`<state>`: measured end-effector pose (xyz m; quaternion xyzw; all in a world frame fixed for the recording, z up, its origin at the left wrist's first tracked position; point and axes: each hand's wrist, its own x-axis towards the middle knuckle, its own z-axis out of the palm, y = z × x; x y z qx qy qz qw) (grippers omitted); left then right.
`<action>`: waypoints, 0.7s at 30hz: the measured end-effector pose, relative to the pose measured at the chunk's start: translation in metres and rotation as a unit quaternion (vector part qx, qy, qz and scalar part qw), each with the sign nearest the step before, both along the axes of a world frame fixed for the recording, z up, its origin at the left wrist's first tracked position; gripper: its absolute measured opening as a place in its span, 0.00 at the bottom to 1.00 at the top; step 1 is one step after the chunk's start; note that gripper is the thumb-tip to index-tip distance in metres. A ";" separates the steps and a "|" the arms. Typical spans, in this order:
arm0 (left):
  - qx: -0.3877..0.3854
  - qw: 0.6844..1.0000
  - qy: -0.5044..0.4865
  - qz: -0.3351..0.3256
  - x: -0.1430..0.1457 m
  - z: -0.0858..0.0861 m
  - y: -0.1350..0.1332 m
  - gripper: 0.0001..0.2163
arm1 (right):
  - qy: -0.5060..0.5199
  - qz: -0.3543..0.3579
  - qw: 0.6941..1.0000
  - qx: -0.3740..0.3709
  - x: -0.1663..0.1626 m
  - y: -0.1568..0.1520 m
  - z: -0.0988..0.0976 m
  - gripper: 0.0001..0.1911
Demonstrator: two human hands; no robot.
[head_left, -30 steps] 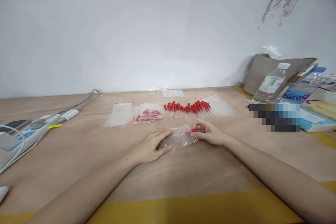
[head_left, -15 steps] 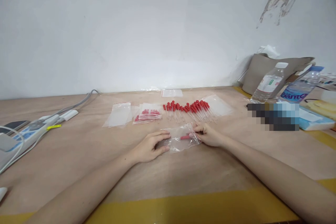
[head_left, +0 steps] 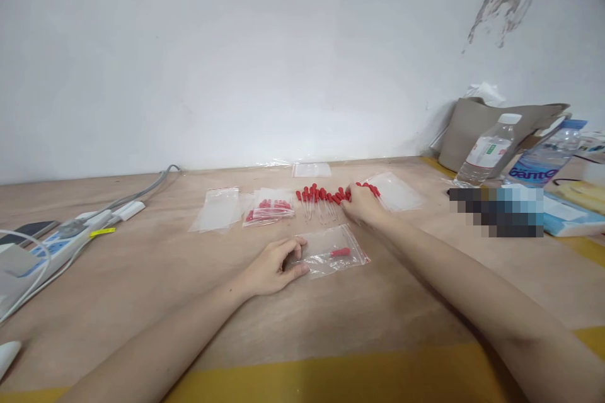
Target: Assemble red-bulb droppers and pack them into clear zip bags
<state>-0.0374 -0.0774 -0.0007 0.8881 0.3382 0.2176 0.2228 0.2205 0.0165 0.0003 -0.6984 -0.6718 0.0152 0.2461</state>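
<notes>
A clear zip bag [head_left: 321, 262] lies flat before me with one red-bulbed dropper [head_left: 340, 252] inside. My left hand [head_left: 278, 264] rests at the bag's left end, thumb and fingers apart and touching the plastic. Beyond it, my right hand [head_left: 363, 203] reaches into a row of loose droppers [head_left: 314, 195] with red bulbs and thin clear stems. Its fingers are closed at a red bulb, and the hand covers part of the row. Left of the row is a pile of filled bags [head_left: 270, 209] with red bulbs showing through.
Flat bags [head_left: 217, 208] lie at the left, more bags [head_left: 397, 192] at the right, and another bag [head_left: 312, 170] by the wall. A power strip [head_left: 61, 239] with cables is far left. Bottles [head_left: 486, 154], a grey-brown bin [head_left: 463, 126] and a blue packet [head_left: 571, 217] stand right.
My right hand has left the zip bag's mouth and moved up to the loose droppers. The dropper stays inside the bag. My left hand remains at the bag's left end, its fingers more curled.
</notes>
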 end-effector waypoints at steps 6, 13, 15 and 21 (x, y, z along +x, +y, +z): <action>0.011 1.000 -0.015 -0.017 -0.001 -0.002 0.001 0.07 | 0.019 -0.029 0.998 -0.048 -0.014 0.008 0.001 0.17; 0.027 0.999 -0.012 -0.024 -0.001 -0.004 0.002 0.09 | 0.056 0.016 0.998 -0.022 -0.006 -0.010 0.007 0.22; 0.032 0.999 -0.012 -0.026 -0.001 -0.004 0.002 0.11 | 0.111 0.054 0.992 0.009 0.002 -0.021 0.006 0.27; 0.035 0.999 -0.004 -0.030 -0.001 -0.004 0.004 0.12 | 0.426 0.103 0.899 0.000 0.019 -0.055 -0.007 0.40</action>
